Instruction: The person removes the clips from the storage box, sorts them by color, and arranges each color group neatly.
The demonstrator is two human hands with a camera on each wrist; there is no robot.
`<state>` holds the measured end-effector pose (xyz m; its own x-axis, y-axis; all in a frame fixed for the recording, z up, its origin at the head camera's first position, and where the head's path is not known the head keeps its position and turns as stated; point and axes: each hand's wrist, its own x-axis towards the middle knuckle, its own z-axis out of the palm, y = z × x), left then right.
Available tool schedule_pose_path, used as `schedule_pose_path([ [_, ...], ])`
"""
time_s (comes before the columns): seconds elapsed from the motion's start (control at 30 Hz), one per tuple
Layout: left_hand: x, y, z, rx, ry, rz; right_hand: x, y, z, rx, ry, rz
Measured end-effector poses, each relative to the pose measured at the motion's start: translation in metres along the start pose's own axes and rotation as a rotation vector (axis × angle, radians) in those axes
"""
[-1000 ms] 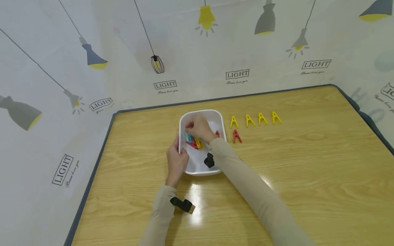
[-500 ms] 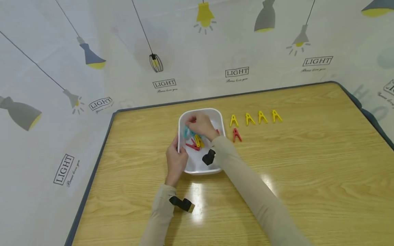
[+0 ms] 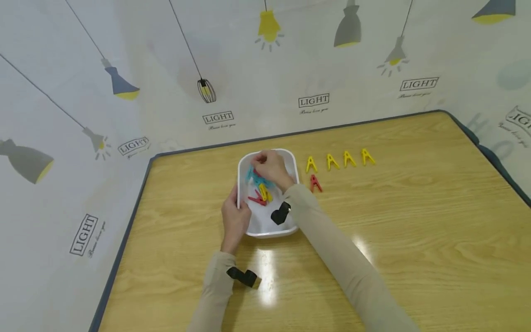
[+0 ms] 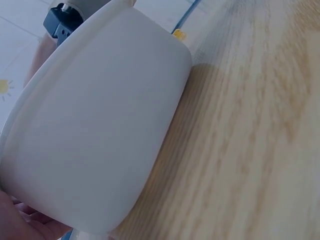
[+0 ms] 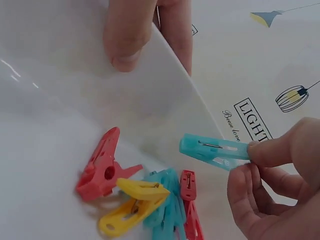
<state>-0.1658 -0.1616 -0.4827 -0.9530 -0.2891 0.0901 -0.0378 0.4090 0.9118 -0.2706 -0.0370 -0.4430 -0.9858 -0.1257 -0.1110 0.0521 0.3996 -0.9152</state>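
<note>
One blue clip point(image 5: 212, 147) is in the grip of the right hand point(image 3: 269, 165). The thumb and a finger pinch it by one end, so the grip is narrow, with just that clip in between. The other end of the clip sticks out past the fingertips, over the inside of a white box point(image 3: 271, 234).

Near the held clip, in the box, lies a small heap. It has more blue clips point(image 5: 167, 200), a yellow clip point(image 5: 132, 205) and two red clips point(image 5: 100, 172). They are close together, and some lie partly over others.

The left hand point(image 3: 235, 220) holds the box by its left side. Its thumb is inside the wall and its fingers are outside.

The box is on the wooden tabletop point(image 3: 415, 221). To the right of it, four yellow clips point(image 3: 350, 159) make a row. One more red clip point(image 3: 315, 183) lies under the first yellow one, closer to the person. Both arms have tan sleeves point(image 3: 344, 258). Past the tabletop, the white wall point(image 3: 249, 41) has pictures of lamps and the word LIGHT
</note>
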Motion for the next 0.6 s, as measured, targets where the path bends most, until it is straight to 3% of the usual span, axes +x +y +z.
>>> schedule_pose_path([
  [0.23,-0.001,-0.001,0.001,0.037,0.016,0.005,-0.010,-0.004,-0.015,0.037,0.021,-0.008],
  [0.6,-0.001,-0.001,0.001,0.021,0.004,-0.027,-0.026,-0.001,-0.045,0.056,0.025,-0.020],
])
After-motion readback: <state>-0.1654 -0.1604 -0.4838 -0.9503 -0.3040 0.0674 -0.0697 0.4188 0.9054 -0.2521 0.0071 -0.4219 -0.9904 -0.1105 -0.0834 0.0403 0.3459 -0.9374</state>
